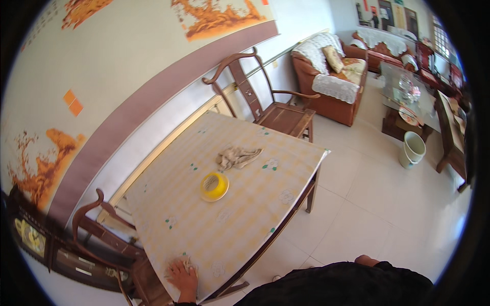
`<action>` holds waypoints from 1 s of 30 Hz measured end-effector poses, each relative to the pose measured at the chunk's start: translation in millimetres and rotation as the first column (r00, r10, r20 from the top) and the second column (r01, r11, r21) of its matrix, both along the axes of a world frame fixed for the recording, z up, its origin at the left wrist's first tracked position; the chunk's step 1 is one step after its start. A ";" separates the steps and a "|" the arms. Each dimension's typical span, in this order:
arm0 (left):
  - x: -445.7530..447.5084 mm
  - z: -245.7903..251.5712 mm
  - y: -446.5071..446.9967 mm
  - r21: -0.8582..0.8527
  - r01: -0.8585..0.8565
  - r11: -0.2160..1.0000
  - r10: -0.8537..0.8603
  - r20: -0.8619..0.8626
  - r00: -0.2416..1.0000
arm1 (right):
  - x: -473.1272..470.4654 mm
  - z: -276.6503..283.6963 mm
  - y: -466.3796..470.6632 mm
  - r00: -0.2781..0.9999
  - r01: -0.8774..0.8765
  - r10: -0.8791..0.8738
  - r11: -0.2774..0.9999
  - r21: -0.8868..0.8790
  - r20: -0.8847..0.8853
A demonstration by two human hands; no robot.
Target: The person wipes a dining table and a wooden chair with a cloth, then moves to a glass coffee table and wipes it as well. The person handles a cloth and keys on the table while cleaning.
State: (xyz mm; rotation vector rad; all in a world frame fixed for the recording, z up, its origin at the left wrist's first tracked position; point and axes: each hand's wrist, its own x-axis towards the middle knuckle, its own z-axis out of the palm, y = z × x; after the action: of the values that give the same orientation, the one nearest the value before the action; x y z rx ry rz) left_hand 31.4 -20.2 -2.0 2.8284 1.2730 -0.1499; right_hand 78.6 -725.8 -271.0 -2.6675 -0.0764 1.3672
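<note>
My left hand [183,274] lies palm down at the near left corner of a table covered with a checked, flowered tablecloth [245,206]. Under its somewhat spread fingers is a light cloth [188,262], whose edges show beside them. Only a small part of my right hand [366,261] shows past my dark clothing, low on the right; its fingers cannot be made out. Near the middle of the table stands a yellow bowl-like container [219,184] with a pale rim. Beyond it lies a crumpled beige rag [237,157].
Wooden armchairs stand at the table's far side [285,116] and left side [147,279]. A pale bucket [413,149] is on the tiled floor, near a glass-topped coffee table [405,84]. Behind are a brown leather sofa [329,103] and a wooden bench [451,134]. A clock cabinet [49,244] stands lower left.
</note>
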 end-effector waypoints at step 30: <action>174.4 22.4 182.6 0.196 0.321 0.926 -0.307 -0.102 0.946 | -111.5 67.8 172.0 0.854 0.492 -0.494 0.869 0.053 0.164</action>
State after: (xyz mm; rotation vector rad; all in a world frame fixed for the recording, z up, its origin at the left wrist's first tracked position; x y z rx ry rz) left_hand 205.8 162.4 20.5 3.2220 0.8801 -0.1289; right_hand -32.9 -553.7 -203.2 -2.5333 0.5477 0.9648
